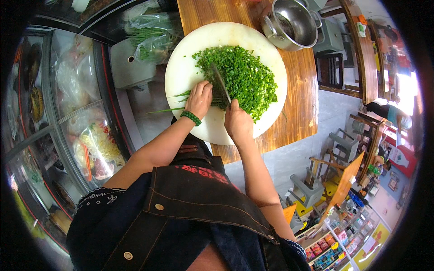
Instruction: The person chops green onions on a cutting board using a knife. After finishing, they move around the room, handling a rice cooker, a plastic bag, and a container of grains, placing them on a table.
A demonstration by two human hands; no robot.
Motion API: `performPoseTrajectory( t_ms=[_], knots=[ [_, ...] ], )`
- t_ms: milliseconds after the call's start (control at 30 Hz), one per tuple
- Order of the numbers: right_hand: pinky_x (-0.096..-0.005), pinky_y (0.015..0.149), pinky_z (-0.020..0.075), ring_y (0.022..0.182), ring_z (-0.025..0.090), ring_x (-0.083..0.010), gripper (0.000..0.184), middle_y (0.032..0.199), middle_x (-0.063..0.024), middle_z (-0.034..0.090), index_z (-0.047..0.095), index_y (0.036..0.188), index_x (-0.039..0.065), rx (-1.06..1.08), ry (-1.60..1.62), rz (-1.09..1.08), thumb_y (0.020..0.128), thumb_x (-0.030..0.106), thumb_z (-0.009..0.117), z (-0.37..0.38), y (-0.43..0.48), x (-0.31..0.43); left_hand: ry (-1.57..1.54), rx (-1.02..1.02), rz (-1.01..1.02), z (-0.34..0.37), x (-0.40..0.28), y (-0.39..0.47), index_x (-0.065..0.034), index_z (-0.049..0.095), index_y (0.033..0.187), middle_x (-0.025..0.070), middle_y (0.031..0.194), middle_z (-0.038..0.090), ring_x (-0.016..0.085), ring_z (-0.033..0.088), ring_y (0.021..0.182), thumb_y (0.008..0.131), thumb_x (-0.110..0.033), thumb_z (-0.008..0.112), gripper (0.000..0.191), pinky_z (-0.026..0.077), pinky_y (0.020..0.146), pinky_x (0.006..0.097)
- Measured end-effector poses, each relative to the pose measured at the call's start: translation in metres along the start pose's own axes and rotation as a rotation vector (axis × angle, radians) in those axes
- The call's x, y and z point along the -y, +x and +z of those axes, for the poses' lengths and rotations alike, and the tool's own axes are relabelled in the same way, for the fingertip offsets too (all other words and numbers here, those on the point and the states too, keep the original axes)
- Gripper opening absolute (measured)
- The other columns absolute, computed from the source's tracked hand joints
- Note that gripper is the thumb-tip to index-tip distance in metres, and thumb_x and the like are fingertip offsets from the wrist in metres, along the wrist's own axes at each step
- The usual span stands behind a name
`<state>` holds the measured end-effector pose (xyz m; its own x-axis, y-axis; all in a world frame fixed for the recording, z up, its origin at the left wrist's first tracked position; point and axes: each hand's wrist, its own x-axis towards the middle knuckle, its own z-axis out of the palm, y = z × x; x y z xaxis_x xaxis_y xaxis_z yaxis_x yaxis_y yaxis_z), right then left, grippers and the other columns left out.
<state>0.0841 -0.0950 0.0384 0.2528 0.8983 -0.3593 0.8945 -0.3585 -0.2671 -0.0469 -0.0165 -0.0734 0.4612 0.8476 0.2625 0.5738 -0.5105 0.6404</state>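
Note:
A round white cutting board (183, 74) lies on a wooden table, with a large heap of chopped green onions (251, 74) on it. My right hand (239, 122) grips the handle of a kitchen knife (221, 82), whose blade stands on edge at the heap's left side. Just left of the blade, my left hand (200, 99) presses down with bent fingers on uncut green onion stalks (169, 110); their ends stick out to the left past the board's edge. How many stalks lie beneath the fingers is hidden. A green bead bracelet circles the left wrist.
A steel pot (291, 25) with two handles stands at the back right of the wooden table (301, 101). Bagged green onions (149, 39) lie at the back left, by a grey stool (130, 64). A glass-fronted display case (81, 101) runs along the left. Stools and people are farther off, right.

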Motion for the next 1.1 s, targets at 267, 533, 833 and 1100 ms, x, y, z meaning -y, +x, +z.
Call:
performPoseTrajectory(
  t_ms=[267,533,833,1100],
  knots=[
    [-0.0452,0.061,0.0568,0.068,0.069,-0.0369,0.016,0.078,-0.0200,0.068,0.048,0.102,0.004,0.082,-0.079,0.017,0.089,0.012,0.052,0.017,0.020,0.010,0.123,0.120,-0.011,0.000,0.003,-0.003,-0.0033,0.055,0.110,0.0131,0.121,0.054,0.033,0.051,0.112,0.083,-0.006,0.060,0.028,0.045,0.096,0.0415],
    [-0.0541,0.064,0.0529,0.068,0.065,-0.0445,0.016,0.071,-0.0246,0.065,0.049,0.096,0.002,0.071,0.013,-0.009,0.092,0.017,0.051,-0.014,0.000,-0.002,0.050,0.060,-0.002,-0.002,0.001,-0.003,-0.0012,0.053,0.109,0.0165,0.120,0.052,0.036,0.051,0.108,0.083,-0.001,0.059,0.027,0.045,0.093,0.0428],
    [-0.0524,0.061,0.0531,0.067,0.066,-0.0426,0.017,0.072,-0.0223,0.065,0.046,0.097,0.003,0.030,0.063,0.002,0.094,0.019,0.050,0.019,0.022,0.009,0.088,0.030,0.008,0.001,0.001,0.000,-0.0023,0.055,0.107,0.0144,0.116,0.054,0.035,0.053,0.106,0.087,-0.005,0.056,0.021,0.046,0.093,0.0426],
    [-0.0500,0.065,0.0553,0.072,0.068,-0.0419,0.014,0.077,-0.0247,0.067,0.047,0.100,0.001,0.197,-0.015,0.036,0.089,0.011,0.047,-0.016,-0.007,0.005,0.095,-0.018,0.020,0.005,0.003,-0.003,-0.0003,0.054,0.107,0.0163,0.115,0.054,0.035,0.053,0.106,0.087,-0.004,0.058,0.020,0.046,0.093,0.0429]
  ],
)
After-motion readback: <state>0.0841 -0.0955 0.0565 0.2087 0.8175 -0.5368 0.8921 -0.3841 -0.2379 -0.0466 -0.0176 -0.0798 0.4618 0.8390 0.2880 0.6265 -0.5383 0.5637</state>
